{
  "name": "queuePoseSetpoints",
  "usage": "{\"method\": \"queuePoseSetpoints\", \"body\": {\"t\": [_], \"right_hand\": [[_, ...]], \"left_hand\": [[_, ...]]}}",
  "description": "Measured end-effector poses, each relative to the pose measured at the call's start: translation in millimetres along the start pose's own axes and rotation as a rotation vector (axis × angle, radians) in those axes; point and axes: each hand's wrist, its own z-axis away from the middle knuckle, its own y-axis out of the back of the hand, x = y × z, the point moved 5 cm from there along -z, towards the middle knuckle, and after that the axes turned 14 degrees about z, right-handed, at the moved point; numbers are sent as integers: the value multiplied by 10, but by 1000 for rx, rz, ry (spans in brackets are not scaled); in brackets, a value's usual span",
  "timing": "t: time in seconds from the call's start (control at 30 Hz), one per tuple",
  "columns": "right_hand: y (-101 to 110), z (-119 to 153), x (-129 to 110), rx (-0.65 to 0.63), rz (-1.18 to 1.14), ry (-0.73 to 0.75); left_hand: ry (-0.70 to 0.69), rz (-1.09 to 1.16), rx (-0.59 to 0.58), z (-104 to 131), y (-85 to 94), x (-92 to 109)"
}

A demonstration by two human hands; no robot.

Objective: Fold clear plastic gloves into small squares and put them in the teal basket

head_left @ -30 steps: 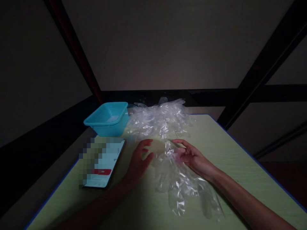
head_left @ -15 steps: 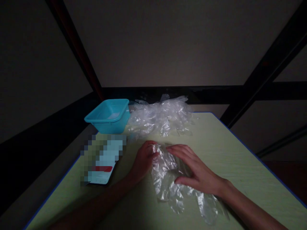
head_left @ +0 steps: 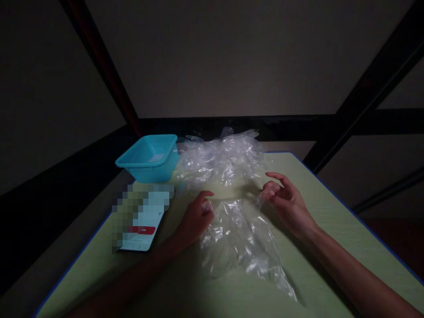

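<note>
A clear disposable plastic glove is stretched between my two hands above the near middle of the table, its lower part spreading toward me. My left hand is closed on its left upper edge, thumb and fingers pinched. At the right, my right hand pinches the other upper corner, with the index finger raised and loosely curved. Behind both hands lies a loose heap of similar clear plastic gloves. Whether the stretched piece is one layer or several, I cannot tell.
A turquoise plastic basket with something pale inside stands at the back left. In front of it lies a phone, partly pixelated, its screen lit. The pale table has a blue edge, and a wall rises behind it.
My right hand has moved right and away from me, closing on the glove's edge and drawing it out wide. My left hand stays near its place, holding the other side.
</note>
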Motion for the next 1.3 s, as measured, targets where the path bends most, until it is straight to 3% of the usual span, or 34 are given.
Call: {"method": "queuePoseSetpoints", "body": {"t": [0.2, 0.37, 0.43, 0.5, 0.57, 0.63, 0.73, 0.8, 0.93, 1.03, 1.17, 1.3], "right_hand": [[194, -146, 222, 55, -222, -141], [380, -215, 296, 218, -232, -109], [427, -204, 230, 292, -189, -36], [413, -161, 83, 295, -89, 103], [296, -93, -88, 152, 76, 240], [76, -3, -183, -154, 278, 284], [-219, 170, -184, -600, 469, 277], [-320, 235, -154, -741, 547, 291], [-342, 230, -98, -785, 606, 292], [-269, 229, -70, -855, 600, 167], [-75, 255, -36, -969, 749, -70], [120, 195, -66, -933, 930, -75]], "left_hand": [[9, -280, 29, 7, 68, 20], [21, -592, 36, 24, 88, 47], [-82, -718, 60, 46, 84, 105], [-280, -806, 86, 96, 46, 198], [-481, -814, 75, 178, -32, 272], [-600, -744, 8, 265, -132, 299], [-599, -627, -149, 360, -289, 262], [-539, -597, -234, 393, -364, 217], [-446, -601, -304, 399, -403, 161], [-441, -633, -329, 390, -401, 150], [-442, -697, -360, 393, -414, 121], [-430, -777, -413, 407, -441, 77]]}}
